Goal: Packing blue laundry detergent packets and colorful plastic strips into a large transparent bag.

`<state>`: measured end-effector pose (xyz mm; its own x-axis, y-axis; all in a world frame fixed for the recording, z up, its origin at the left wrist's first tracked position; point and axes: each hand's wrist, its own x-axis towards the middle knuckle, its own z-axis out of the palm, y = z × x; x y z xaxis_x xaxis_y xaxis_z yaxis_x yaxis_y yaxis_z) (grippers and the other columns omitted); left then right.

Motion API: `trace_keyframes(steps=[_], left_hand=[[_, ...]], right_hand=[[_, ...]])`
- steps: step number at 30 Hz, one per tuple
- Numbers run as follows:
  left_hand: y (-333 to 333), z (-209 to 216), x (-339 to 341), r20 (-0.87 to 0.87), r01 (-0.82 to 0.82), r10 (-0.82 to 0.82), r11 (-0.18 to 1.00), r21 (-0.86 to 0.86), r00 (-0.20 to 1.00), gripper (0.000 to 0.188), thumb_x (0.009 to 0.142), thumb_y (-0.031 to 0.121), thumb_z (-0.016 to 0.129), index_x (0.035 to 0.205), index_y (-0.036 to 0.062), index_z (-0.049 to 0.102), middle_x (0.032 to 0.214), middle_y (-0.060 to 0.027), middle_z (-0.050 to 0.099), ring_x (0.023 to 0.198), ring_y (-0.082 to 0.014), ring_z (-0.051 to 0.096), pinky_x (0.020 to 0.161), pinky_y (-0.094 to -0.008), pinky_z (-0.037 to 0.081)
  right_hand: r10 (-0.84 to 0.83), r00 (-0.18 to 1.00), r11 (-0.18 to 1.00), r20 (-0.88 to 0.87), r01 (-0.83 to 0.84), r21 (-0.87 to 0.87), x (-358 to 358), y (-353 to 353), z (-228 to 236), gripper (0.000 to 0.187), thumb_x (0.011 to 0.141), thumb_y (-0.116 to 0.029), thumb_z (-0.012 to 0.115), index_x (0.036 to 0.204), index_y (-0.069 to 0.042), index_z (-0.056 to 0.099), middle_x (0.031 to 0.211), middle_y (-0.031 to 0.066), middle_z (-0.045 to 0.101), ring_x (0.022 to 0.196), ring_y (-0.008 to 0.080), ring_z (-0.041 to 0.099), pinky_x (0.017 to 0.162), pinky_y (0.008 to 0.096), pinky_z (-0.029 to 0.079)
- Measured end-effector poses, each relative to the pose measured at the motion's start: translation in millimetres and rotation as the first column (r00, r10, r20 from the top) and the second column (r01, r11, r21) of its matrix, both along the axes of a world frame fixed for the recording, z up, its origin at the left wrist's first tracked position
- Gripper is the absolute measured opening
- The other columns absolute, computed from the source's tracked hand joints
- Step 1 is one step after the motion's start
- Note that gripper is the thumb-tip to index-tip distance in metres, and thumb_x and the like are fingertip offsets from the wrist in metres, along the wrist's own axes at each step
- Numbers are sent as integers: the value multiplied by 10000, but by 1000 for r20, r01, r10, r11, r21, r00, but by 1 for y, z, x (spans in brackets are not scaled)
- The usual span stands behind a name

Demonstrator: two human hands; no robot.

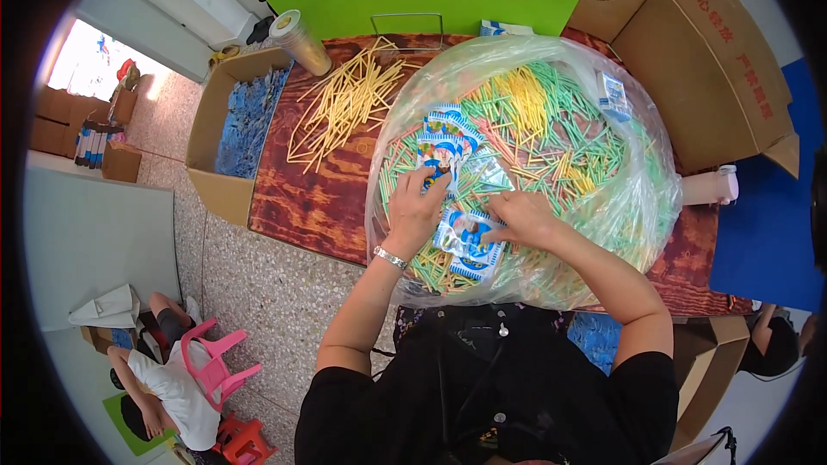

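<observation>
Over a clear bag [652,194] of pastel sticks [527,103], left fingers [417,181] and right fingers [504,205] touch blue-white packets [463,234], grip unclear.

1. Likely a small packing workshop.
2. Worktop [289,220] with a plastic bag [659,151] of coloured sticks [527,102] and small packets [441,125].
3. Cardboard box [214,194] filled with blue packs [250,129].
4. Speckled hard floor [267,284].

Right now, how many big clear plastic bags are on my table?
1: the clear bag, in front of you, holding coloured sticks, beneath your left hand and right hand.
</observation>
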<state>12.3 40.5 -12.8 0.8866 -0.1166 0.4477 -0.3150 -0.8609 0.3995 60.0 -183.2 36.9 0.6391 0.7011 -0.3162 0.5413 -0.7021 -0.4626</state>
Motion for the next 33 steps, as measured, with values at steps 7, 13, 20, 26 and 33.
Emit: trace_keyframes(steps=[7,13,20,26,33], left_hand=[[-6,31,-7,87,52,-45,995,-82,995,344,771,90,715,1109,79,654,1077,-88,594,1025,-290,551,843,-386,470],[-28,45,-11,-115,324,-350,925,-197,930,299,766,105,736,1046,49,648,837,-88,632,815,-285,606,764,-381,486],[-38,35,4,-429,-225,-460,433,-873,778,115,915,96,654,957,-6,621,823,-1,649,737,-31,573,661,-188,460],[-36,37,15,-471,-163,-485,549,-820,737,130,931,122,635,943,-7,643,829,20,639,712,-23,544,644,-194,449],[-43,30,23,-483,-216,-509,496,-841,713,161,925,133,643,845,-6,660,764,33,625,679,-17,522,604,-201,443]], right_hand=[[-60,977,991,205,34,128,-12,-10,-8,237,823,-268,690,910,-79,574,852,109,642,890,320,656,691,451,512],[13,966,919,258,-114,378,2,-22,27,266,831,-170,695,1061,-84,594,933,77,651,843,266,644,693,377,514],[-292,843,666,-452,518,536,13,-32,11,307,865,-223,702,1110,-44,659,759,36,611,643,91,521,595,278,444],[-255,886,723,-388,441,532,24,-33,19,268,862,-211,700,1057,-31,665,736,52,614,624,104,531,573,292,440],[-261,900,732,-349,420,536,25,-25,36,203,900,-178,671,1012,-10,657,743,-22,593,668,39,496,599,242,440]])
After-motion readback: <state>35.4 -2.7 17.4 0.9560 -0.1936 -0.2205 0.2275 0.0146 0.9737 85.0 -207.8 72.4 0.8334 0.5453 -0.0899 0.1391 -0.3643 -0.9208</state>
